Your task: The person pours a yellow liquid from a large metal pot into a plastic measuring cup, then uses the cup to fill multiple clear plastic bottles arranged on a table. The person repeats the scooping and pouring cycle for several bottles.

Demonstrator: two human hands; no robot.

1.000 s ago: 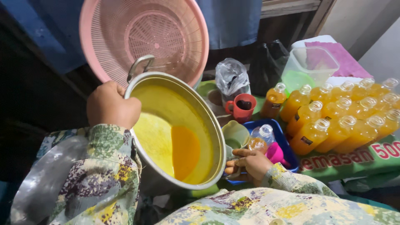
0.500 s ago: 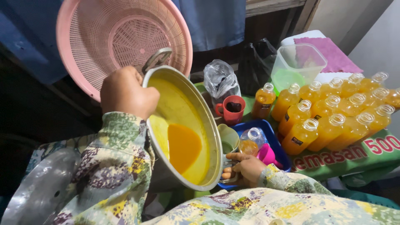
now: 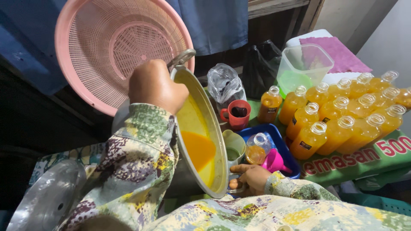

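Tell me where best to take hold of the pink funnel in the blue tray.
Grip the pink funnel by its wide cone, coming from above right. It lies tilted in the blue tray, close against the small bottle, with the right hand just below-left; that side looks freer.

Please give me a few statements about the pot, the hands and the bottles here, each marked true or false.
1. The left hand grips the far rim of the pot. True.
2. The pot stands level. False: it is tipped steeply, and the orange liquid has pooled toward its lower rim.
3. The right hand rests at the pot's lower rim. True.
4. The basket behind the pot is blue. False: it is pink.
5. The bottle in the blue tray is full. False: only its lower part holds liquid.
6. The bottles at the right hold orange liquid. True.
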